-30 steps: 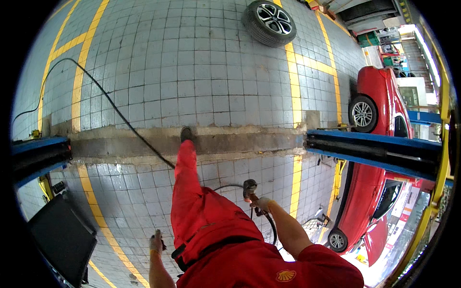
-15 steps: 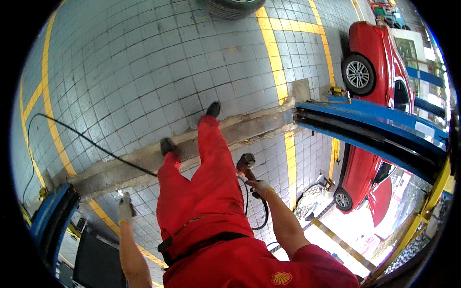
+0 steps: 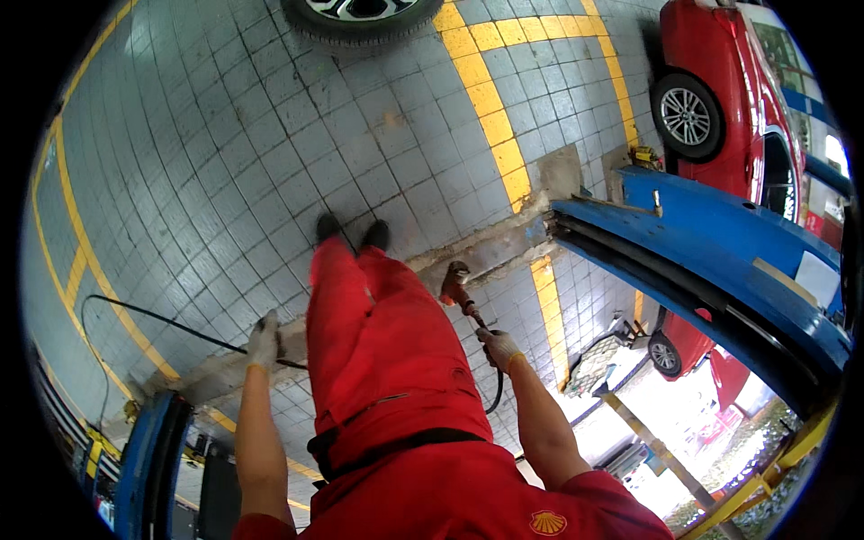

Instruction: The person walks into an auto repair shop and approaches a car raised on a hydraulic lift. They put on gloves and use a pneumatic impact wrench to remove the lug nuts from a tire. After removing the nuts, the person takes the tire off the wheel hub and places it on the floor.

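Observation:
My right hand (image 3: pixel 498 346), in a light work glove, is closed at the hose end of a worn reddish-brown air impact wrench (image 3: pixel 456 290). The tool points forward, its dark head farthest from me. From below that hand a black air hose (image 3: pixel 498 389) curves down and back behind my body. At my left side hangs my gloved left hand (image 3: pixel 262 340), its fingers curled. A small dark patch shows beside it, but I cannot make out what it holds. A stretch of black hose (image 3: pixel 184 326) runs along the floor and passes behind that hand.
A wheel with tyre (image 3: pixel 364 34) is ahead. Blue lift posts stand at right (image 3: pixel 711 243) and left (image 3: pixel 148 450), joined by a floor strip (image 3: pixel 504 254). A red car (image 3: pixel 720 99) is beyond the right post. Yellow lines (image 3: pixel 486 99) mark the tiled floor.
I have stepped forward over the floor strip, and the wheel is nearer. My left hand has swung forward. The impact wrench remains in my right hand.

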`<state>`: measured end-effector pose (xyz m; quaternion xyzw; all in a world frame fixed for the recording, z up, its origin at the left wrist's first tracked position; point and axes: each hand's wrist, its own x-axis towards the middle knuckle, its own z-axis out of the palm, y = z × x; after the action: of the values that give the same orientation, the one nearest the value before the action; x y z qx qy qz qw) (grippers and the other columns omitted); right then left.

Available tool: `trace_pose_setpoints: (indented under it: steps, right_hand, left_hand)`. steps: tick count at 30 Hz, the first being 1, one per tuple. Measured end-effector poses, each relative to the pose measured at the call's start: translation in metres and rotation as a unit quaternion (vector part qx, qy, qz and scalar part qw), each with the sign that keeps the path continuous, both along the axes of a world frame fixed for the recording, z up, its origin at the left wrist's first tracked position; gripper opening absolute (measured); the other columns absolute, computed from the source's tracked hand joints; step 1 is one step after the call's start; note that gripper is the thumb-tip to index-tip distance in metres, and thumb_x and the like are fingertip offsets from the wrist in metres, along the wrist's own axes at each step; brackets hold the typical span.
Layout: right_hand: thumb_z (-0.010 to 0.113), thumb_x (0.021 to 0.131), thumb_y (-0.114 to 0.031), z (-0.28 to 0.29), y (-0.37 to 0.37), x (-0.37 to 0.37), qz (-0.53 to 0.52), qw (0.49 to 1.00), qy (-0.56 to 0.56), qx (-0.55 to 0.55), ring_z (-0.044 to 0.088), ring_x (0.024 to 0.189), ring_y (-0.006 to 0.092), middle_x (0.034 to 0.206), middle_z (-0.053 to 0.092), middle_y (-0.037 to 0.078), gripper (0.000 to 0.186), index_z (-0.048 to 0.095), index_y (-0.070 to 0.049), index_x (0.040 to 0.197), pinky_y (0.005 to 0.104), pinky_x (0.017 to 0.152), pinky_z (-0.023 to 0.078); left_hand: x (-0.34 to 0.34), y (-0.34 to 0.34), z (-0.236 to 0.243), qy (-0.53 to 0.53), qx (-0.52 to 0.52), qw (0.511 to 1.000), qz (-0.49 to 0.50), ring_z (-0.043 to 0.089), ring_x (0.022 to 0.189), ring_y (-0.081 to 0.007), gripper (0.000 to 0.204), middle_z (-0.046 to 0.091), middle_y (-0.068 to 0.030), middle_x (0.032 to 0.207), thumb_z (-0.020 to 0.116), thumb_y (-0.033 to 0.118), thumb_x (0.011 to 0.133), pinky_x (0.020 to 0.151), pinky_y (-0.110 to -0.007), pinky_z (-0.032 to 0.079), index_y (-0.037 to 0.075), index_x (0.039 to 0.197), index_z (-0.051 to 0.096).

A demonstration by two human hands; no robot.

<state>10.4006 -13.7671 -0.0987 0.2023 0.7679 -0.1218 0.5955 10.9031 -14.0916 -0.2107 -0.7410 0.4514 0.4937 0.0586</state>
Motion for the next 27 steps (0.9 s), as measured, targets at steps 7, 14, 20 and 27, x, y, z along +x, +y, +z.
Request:
trace_pose_setpoints:
  steps: [7, 14, 20, 27]
  right_hand:
    - [0.07, 0.097, -0.048, 0.003, -0.08, -0.104, -0.052, 0.998, 0.032, -0.012, 0.045, 0.05, 0.0145, 0.064, 0.049, 0.0, 0.042, 0.065, -0.006, 0.097, 0.0338, 0.045, 0.035]
    - [0.068, 0.099, -0.044, -0.006, -0.21, -0.233, -0.031, 0.998, 0.008, 0.052, 0.05, 0.051, 0.0151, 0.065, 0.055, 0.002, 0.039, 0.065, -0.006, 0.094, 0.0342, 0.046, 0.038]
    - [0.073, 0.098, -0.04, -0.007, -0.308, -0.328, -0.081, 0.992, 0.005, 0.094, 0.047, 0.049, 0.012, 0.066, 0.055, 0.0, 0.037, 0.069, -0.003, 0.104, 0.0315, 0.044, 0.037]
    - [0.073, 0.099, -0.035, -0.023, -0.413, -0.4, -0.16, 0.982, 0.014, 0.1, 0.045, 0.047, 0.0093, 0.062, 0.052, -0.003, 0.028, 0.067, -0.008, 0.1, 0.027, 0.042, 0.034]
  left_hand:
    - [-0.273, -0.208, 0.029, 0.069, 0.132, 0.988, -0.039, 0.053, 0.061, -0.0148, 0.051, 0.055, -0.0035, 0.08, 0.062, 0.05, 0.102, 0.056, -0.032, 0.05, 0.0, 0.112, 0.06]
    - [-0.463, -0.414, -0.097, 0.064, 0.078, 0.988, -0.113, 0.069, 0.101, -0.0356, 0.057, 0.07, -0.0213, 0.113, 0.06, 0.043, 0.1, 0.09, -0.046, 0.054, -0.004, 0.133, 0.058]
    - [-0.699, -0.605, -0.166, -0.025, 0.004, 0.964, -0.263, 0.061, 0.126, -0.0489, 0.064, 0.065, -0.0333, 0.132, 0.06, 0.047, 0.097, 0.107, -0.052, 0.047, -0.003, 0.137, 0.059]
    - [-0.848, -0.753, -0.275, -0.137, -0.038, 0.942, -0.305, 0.064, 0.121, -0.0475, 0.063, 0.068, -0.0321, 0.125, 0.054, 0.053, 0.098, 0.104, -0.053, 0.049, -0.001, 0.129, 0.066]
